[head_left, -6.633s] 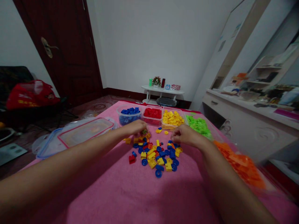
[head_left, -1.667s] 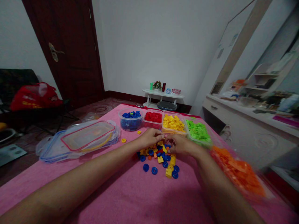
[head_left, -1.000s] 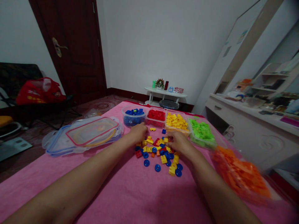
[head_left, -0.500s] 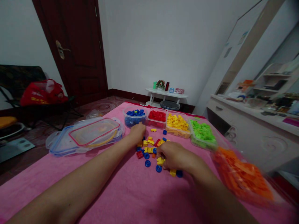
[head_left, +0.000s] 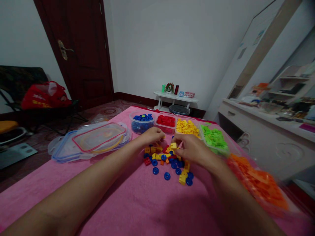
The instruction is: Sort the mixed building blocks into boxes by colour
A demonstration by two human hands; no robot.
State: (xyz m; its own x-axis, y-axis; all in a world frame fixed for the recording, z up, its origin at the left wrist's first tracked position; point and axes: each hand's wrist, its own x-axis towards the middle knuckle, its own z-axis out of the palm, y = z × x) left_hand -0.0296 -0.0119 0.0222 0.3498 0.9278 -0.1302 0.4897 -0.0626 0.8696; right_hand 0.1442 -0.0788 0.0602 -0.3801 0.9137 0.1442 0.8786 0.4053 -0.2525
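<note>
My left hand [head_left: 154, 135] is closed in a pinch behind the pile of toy pieces, near the red tub. A bit of a small yellow piece shows at its fingertips, mostly hidden. Thumb and fingers of my right hand [head_left: 190, 147] grip a yellow toy brick [head_left: 173, 145], held just above the pile. Below both hands lie yellow bricks [head_left: 157, 156], a red brick [head_left: 147, 161] and several blue wheels [head_left: 167, 176] on the pink cloth [head_left: 133, 193]. Part of the pile is covered by my right hand.
Along the far side stand clear tubs of blue pieces [head_left: 142, 124], red pieces [head_left: 166, 121], yellow pieces [head_left: 187, 127] and green pieces [head_left: 215, 137]. Orange pieces [head_left: 258, 183] fill a container at the right. Stacked clear lids [head_left: 98, 139] lie at the left.
My left hand has moved right, from beside the blue tub to where a small yellow piece lay. My right hand has risen away from the near pieces with a yellow brick, uncovering several wheels.
</note>
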